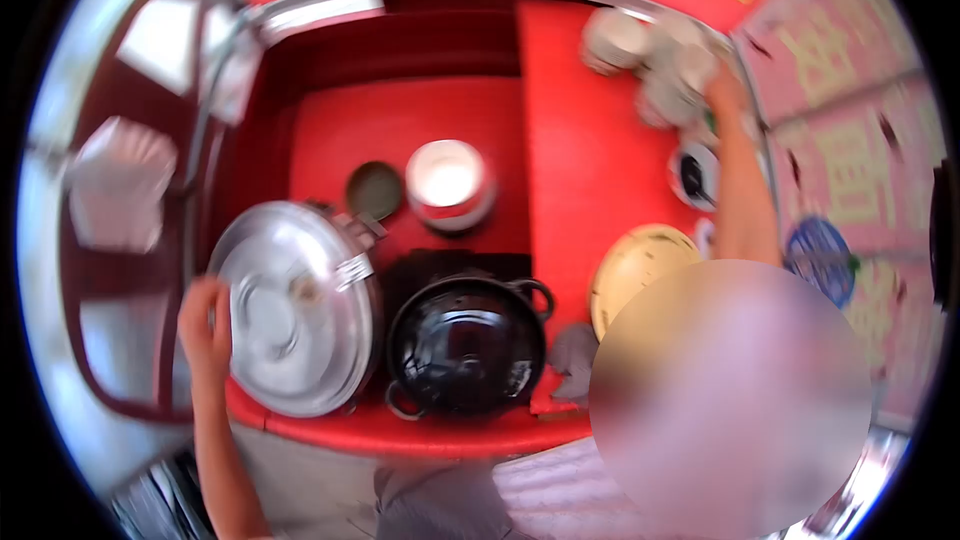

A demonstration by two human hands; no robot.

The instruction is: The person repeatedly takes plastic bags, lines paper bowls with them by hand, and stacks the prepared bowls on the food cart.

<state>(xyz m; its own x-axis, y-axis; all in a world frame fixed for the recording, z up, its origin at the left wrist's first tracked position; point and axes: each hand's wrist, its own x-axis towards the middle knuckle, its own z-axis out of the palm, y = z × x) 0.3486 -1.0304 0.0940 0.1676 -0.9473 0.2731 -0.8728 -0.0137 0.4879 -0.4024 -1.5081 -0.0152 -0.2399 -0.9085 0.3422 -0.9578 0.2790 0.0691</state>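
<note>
My left hand (205,322) is beside the left rim of a large silver lid (270,320), its fingers curled in with nothing visible in them. At the far right, my right hand (726,88) closes on a pale cup (697,67) among stacked white bowls (615,40). Motion blur softens its fingertips. Below that hand a white cup with a dark inside (695,176) stands on the red surface. A glossy black pot (468,348) with two loop handles sits right of the silver lid.
Behind the black pot are a white round container (447,183) and a dark round dish (374,191). A yellow plate (640,270) lies at right, partly behind a blurred round patch. Grey cloth (573,360) rests near the front edge. A chair (135,370) stands at left.
</note>
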